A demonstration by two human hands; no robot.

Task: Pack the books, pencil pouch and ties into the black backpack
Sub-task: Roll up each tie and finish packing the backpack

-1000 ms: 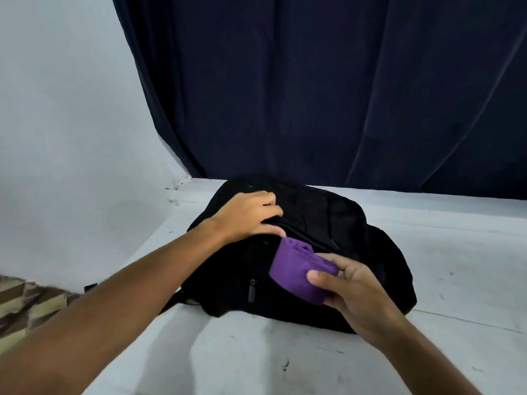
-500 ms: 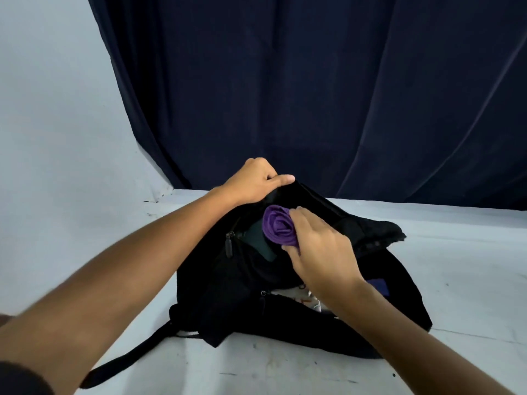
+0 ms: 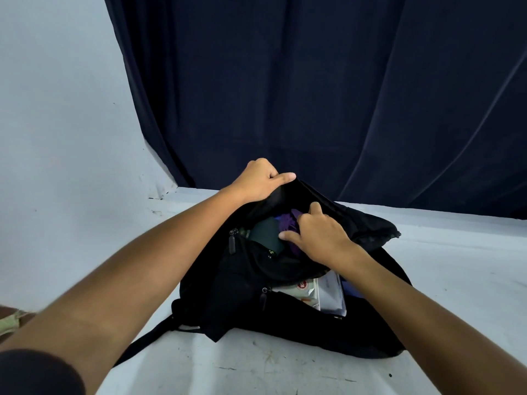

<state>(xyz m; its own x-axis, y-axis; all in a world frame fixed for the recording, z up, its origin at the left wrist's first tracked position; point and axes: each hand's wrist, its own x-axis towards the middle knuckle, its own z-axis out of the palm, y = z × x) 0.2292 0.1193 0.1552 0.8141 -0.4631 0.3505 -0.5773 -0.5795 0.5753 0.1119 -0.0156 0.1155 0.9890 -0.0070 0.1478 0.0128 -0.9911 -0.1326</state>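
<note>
L hand (image 3: 258, 182) grips backpack (image 3: 228, 286) flap; R hand (image 3: 316, 236) fingers pinch purple tie (image 3: 286, 222) inside.

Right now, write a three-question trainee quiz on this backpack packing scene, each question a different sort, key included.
1. True or false: the left hand grips the black backpack's raised flap.
2. The right hand is pushing in: A) the purple tie, B) a red tie, C) a shoe.
3. Fill in: white books show in the ____ compartment, nearer the person.

Key: 1 true; 2 A; 3 front.
</note>
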